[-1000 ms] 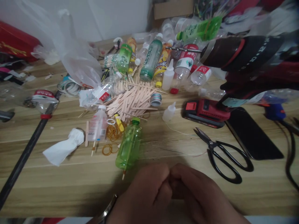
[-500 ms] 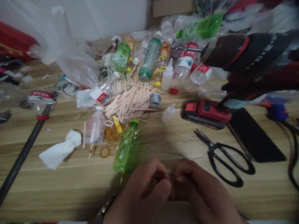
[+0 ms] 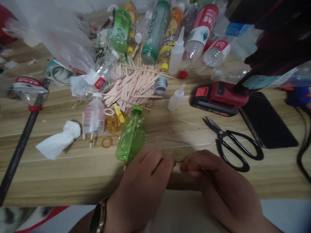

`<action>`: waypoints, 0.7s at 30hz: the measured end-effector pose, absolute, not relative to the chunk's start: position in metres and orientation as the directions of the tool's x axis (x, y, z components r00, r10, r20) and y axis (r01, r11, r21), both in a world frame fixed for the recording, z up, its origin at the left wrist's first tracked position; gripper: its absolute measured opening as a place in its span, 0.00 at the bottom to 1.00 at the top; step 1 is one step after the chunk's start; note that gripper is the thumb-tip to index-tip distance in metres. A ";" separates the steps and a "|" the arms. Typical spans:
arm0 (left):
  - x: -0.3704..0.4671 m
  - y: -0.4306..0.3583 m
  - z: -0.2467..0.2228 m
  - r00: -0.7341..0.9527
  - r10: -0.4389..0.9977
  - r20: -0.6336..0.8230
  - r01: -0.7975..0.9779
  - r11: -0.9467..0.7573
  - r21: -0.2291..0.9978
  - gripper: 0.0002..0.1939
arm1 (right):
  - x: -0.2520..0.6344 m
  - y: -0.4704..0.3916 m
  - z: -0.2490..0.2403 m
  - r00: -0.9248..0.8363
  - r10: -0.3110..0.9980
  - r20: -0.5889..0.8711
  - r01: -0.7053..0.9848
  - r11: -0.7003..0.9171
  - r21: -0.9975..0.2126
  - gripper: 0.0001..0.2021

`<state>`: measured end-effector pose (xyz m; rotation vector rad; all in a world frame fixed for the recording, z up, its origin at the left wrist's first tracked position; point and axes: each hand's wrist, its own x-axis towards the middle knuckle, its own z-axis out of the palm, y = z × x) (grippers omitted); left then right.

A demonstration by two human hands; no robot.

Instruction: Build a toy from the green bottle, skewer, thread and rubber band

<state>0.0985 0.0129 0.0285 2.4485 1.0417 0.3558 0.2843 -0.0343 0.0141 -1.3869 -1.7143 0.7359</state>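
Near the table's front edge my left hand (image 3: 145, 184) and my right hand (image 3: 216, 181) face each other, fingertips pinched and slightly apart. A thin greenish loop (image 3: 179, 155) shows between the fingertips; it looks like a thin band or string, and both hands seem to grip it. Just beyond my left hand lies a green bottle (image 3: 131, 136) with a stick along it. Black-handled scissors (image 3: 222, 133) rest to the right, beyond my right hand. A thin wire (image 3: 179, 141) crosses the wood behind the fingertips.
Wooden sticks (image 3: 133, 87) are piled mid-table, with several bottles behind them. A red and black drill (image 3: 218, 98) and a phone (image 3: 268, 119) stand at the right. A small dropper bottle (image 3: 176, 98), rubber bands (image 3: 112, 124), a tissue (image 3: 59, 139) and a dark rod (image 3: 21, 152) lie around.
The view has tipped downward, showing the table's front edge. My fingertips have risen from the tightly bunched pose, and the thin greenish loop now shows between them.
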 end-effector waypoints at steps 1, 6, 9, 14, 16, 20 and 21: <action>0.099 0.012 0.029 0.686 0.726 0.043 0.618 -0.613 0.492 0.14 | 0.284 -0.035 0.014 -0.082 0.971 0.227 0.510 0.236 -0.827 0.12; 0.103 0.013 0.030 0.650 0.760 0.007 0.612 -0.529 0.588 0.15 | 0.286 -0.035 0.014 -0.090 0.955 0.284 0.485 0.291 -0.824 0.12; 0.104 0.014 0.028 0.589 0.803 -0.089 0.629 -0.386 0.675 0.14 | 0.287 -0.034 0.015 -0.070 0.948 0.309 0.493 0.302 -0.816 0.11; 0.107 0.017 0.028 0.471 0.819 -0.329 0.592 -0.017 0.806 0.10 | 0.287 -0.036 0.014 -0.011 0.952 0.306 0.481 0.274 -0.833 0.10; 0.107 0.018 0.028 0.427 0.818 -0.386 0.551 0.103 0.828 0.10 | 0.287 -0.036 0.013 0.003 0.948 0.318 0.482 0.277 -0.831 0.10; 0.108 0.018 0.028 0.400 0.789 -0.467 0.484 0.251 0.838 0.11 | 0.288 -0.036 0.011 -0.024 0.940 0.340 0.488 0.308 -0.817 0.11; 0.108 0.018 0.028 0.405 0.776 -0.484 0.465 0.281 0.840 0.12 | 0.289 -0.036 0.010 -0.034 0.940 0.340 0.484 0.313 -0.817 0.12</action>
